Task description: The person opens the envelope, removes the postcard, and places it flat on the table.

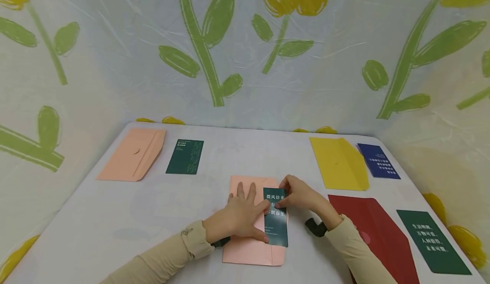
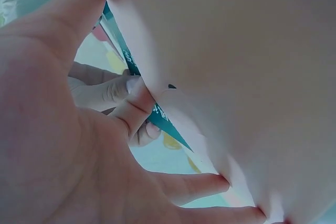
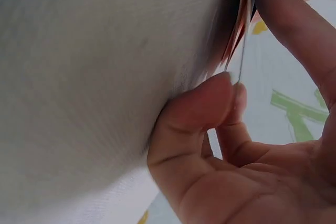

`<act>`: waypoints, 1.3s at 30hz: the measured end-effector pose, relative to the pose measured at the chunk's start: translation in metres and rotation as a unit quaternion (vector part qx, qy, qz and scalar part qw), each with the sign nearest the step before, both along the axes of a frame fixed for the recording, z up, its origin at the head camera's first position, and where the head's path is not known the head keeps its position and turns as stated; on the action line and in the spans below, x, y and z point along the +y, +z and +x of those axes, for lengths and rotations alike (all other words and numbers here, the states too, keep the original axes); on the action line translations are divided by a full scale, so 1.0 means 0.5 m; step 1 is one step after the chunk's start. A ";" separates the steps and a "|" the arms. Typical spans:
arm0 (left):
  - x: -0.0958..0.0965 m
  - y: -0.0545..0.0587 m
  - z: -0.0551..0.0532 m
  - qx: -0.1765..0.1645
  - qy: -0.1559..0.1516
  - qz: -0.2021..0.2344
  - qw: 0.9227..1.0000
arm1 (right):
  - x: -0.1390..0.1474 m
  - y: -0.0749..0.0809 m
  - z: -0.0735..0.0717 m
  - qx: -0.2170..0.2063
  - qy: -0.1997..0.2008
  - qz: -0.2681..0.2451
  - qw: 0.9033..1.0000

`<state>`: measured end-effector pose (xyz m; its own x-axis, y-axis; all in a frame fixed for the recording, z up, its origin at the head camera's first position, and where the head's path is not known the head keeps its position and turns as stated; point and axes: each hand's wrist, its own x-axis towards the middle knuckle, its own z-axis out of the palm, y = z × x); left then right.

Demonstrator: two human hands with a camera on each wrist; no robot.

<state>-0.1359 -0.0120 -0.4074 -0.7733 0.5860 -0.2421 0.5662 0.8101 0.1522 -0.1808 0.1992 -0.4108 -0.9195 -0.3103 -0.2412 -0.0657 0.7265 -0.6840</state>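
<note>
A peach-pink envelope (image 1: 249, 254) lies at the front middle of the table, with a dark green card (image 1: 275, 233) printed in white characters over its right part. Fingers spread, my left hand (image 1: 242, 217) rests on the envelope; its index finger and thumb touch the card's left side. My right hand (image 1: 302, 194) pinches the card's right edge near the top. In the left wrist view the green card (image 2: 167, 125) shows as a thin strip between both hands' fingers. The right wrist view has the curled fingers of my right hand (image 3: 252, 166) at a thin sheet edge.
Back left lie another pink envelope (image 1: 128, 154) and a green card (image 1: 185, 157). To the right are a yellow envelope (image 1: 337, 165), a blue card (image 1: 379, 160), a red envelope (image 1: 377, 228) under my right forearm, and a green card (image 1: 434, 241). Flower-printed cloth (image 1: 134, 41) hangs around the table.
</note>
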 end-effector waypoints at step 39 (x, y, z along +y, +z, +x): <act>0.004 0.004 0.003 0.007 0.000 -0.015 1.000 | 0.015 0.016 0.004 -0.023 -0.001 0.004 1.000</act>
